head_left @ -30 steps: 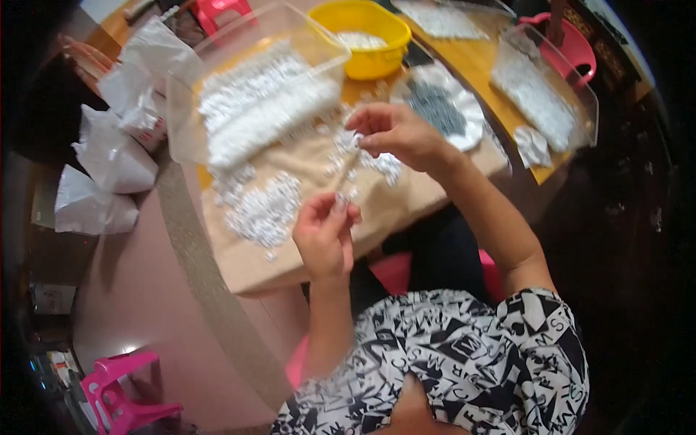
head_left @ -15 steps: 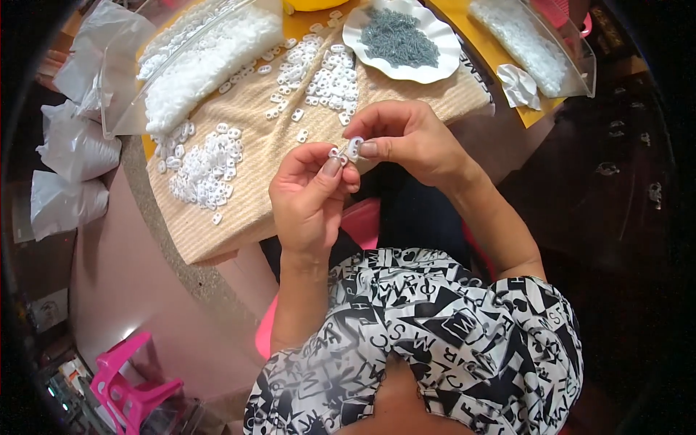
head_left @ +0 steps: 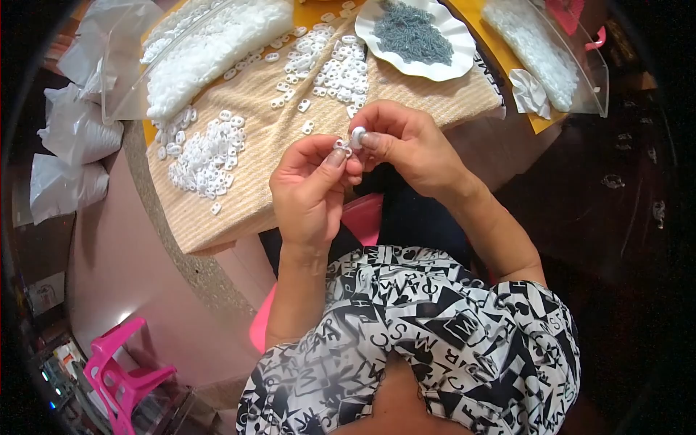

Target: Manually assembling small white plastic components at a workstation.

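- The left hand (head_left: pixel 308 190) is raised in front of the person's chest, thumb and forefinger pressed together on a small white plastic clip piece (head_left: pixel 342 147) at their tips.
- The right hand (head_left: pixel 406 141) meets it from the right, its thumb and forefinger pinching a small round white plastic cap (head_left: pixel 357 133) just above and touching the clip piece.
- Both small parts sit right at the fingertips, between the two hands, held in the air over the near edge of the beige woven cloth (head_left: pixel 261 167) that covers the table.
- The other fingers of the left hand are curled loosely into the palm; those of the right hand are bent behind its thumb.
- On the cloth to the left lies a loose heap of small white plastic pieces (head_left: pixel 206 154), well apart from the hands.
- A second scatter of the same white pieces (head_left: pixel 335 69) lies farther up, near the white scalloped plate (head_left: pixel 435 71) that holds a pile of small grey metal parts (head_left: pixel 413 32).
- A clear plastic tray (head_left: pixel 119 80) at upper left is filled with more white pieces; another clear tray (head_left: pixel 587 87) with white pieces stands at upper right.
- Filled white plastic bags (head_left: pixel 69 156) lie left of the table, and a pink plastic stool (head_left: pixel 119 366) stands on the floor at lower left.
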A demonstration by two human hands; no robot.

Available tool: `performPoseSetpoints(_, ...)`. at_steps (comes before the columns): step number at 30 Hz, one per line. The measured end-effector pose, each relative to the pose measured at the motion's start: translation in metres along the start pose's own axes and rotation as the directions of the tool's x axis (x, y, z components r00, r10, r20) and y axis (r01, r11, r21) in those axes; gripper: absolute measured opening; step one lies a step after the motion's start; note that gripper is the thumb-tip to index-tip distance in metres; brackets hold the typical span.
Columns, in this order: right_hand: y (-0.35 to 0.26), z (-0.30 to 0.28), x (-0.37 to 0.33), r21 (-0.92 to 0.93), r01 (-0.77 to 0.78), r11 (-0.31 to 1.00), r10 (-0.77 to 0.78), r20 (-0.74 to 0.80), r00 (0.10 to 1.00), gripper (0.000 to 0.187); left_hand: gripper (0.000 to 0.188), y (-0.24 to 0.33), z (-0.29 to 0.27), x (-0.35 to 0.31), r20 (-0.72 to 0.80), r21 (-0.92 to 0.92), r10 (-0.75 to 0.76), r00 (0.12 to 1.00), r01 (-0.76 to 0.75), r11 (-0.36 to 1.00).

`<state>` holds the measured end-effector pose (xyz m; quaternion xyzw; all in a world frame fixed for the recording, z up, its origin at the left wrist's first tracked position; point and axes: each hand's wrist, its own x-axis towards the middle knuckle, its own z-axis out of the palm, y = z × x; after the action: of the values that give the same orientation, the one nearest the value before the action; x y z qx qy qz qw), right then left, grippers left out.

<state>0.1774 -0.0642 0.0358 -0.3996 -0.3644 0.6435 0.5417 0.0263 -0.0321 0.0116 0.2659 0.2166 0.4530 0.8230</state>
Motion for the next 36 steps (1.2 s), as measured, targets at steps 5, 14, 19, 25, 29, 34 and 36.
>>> performPoseSetpoints(5,-0.003,-0.012,-0.001,-0.044,-0.009,0.999,0.007,-0.046,0.999,0.02,0.014,0.002,-0.002,0.001,-0.03,0.037,0.008,1.0,-0.007,0.999)
performPoseSetpoints(14,-0.001,-0.014,-0.005,-0.181,0.027,0.983,-0.047,-0.105,0.993,0.02,0.015,-0.004,0.003,0.002,-0.06,0.075,-0.035,0.998,0.039,0.996)
performPoseSetpoints(19,-0.002,-0.013,-0.007,-0.283,0.036,0.958,-0.079,-0.142,0.987,0.019,0.015,-0.005,0.003,0.002,-0.062,0.095,-0.03,0.998,0.036,0.995)
performPoseSetpoints(25,-0.003,-0.01,-0.009,-0.333,0.056,0.941,-0.109,-0.145,0.983,0.017,0.015,-0.005,0.006,0.0,-0.085,0.124,-0.018,0.996,0.028,0.992)
performPoseSetpoints(29,-0.003,-0.006,-0.01,-0.343,0.068,0.937,-0.131,-0.164,0.978,0.015,0.015,-0.006,0.007,-0.001,-0.093,0.168,0.014,0.996,0.002,0.986)
performPoseSetpoints(34,0.001,-0.005,-0.011,-0.408,0.113,0.906,-0.188,-0.149,0.971,0.014,0.015,-0.008,0.008,-0.002,-0.106,0.25,0.071,0.992,-0.043,0.967)
performPoseSetpoints(36,0.001,-0.006,-0.011,-0.442,0.109,0.891,-0.194,-0.153,0.969,0.014,0.015,-0.009,0.01,-0.003,-0.114,0.271,0.078,0.99,-0.044,0.962)
